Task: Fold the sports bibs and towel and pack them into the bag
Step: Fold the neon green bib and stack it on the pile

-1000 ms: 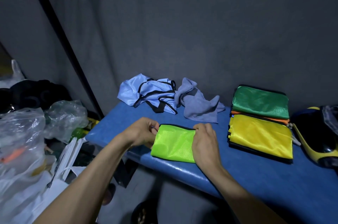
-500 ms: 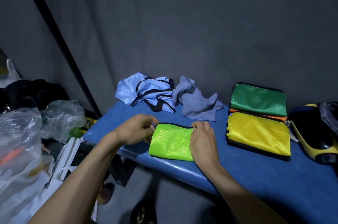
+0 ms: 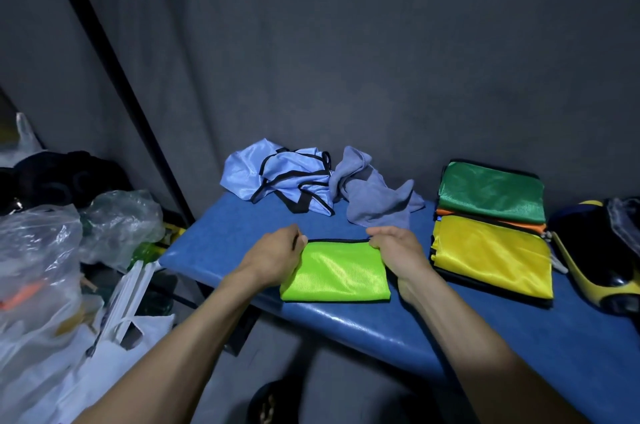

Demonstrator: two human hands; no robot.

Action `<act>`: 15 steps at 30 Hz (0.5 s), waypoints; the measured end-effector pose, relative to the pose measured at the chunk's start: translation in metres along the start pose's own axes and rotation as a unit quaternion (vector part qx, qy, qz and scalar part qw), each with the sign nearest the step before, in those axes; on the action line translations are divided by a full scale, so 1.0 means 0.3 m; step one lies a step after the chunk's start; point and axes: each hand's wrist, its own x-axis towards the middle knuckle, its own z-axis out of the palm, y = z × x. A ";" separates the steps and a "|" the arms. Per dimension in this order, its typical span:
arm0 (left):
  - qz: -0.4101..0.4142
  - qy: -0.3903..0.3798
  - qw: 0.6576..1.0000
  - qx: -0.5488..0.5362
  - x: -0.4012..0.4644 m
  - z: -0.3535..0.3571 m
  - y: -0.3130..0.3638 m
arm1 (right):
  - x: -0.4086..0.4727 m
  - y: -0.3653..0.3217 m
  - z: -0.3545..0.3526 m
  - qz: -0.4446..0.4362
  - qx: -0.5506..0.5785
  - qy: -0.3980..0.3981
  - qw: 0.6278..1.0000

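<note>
A folded lime green bib (image 3: pixel 336 273) lies flat near the front edge of the blue bench (image 3: pixel 346 323). My left hand (image 3: pixel 275 252) grips its left side and my right hand (image 3: pixel 398 249) grips its right side near the far corner. Behind it a light blue bib (image 3: pixel 277 174) with black trim lies crumpled beside a grey towel (image 3: pixel 374 195). To the right, folded bibs are stacked: green (image 3: pixel 491 193) on top at the back, an orange edge (image 3: pixel 495 221) below it, yellow (image 3: pixel 491 259) in front. A yellow and black bag (image 3: pixel 599 250) lies at the far right, partly out of frame.
Clear plastic bags (image 3: pixel 38 250) and a white bag (image 3: pixel 114 337) crowd the floor left of the bench. A black pole (image 3: pixel 114 77) leans against the grey curtain (image 3: pixel 346 43) behind. A dark round object (image 3: pixel 273 403) sits on the floor below the bench.
My hands have shifted a little along the lime bib's two sides, and the view has tilted slightly. The bib stays in place on the bench.
</note>
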 end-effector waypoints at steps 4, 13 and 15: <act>-0.019 0.016 0.996 0.086 0.008 0.020 0.013 | 0.016 0.002 0.051 -0.012 -0.060 0.025 0.998; 0.062 0.115 0.982 0.136 0.006 0.085 0.092 | -0.037 0.046 0.100 -0.117 -0.349 0.090 0.926; 0.062 0.112 0.980 0.150 0.012 0.122 0.074 | -0.025 0.039 0.083 -0.102 -0.366 0.073 0.922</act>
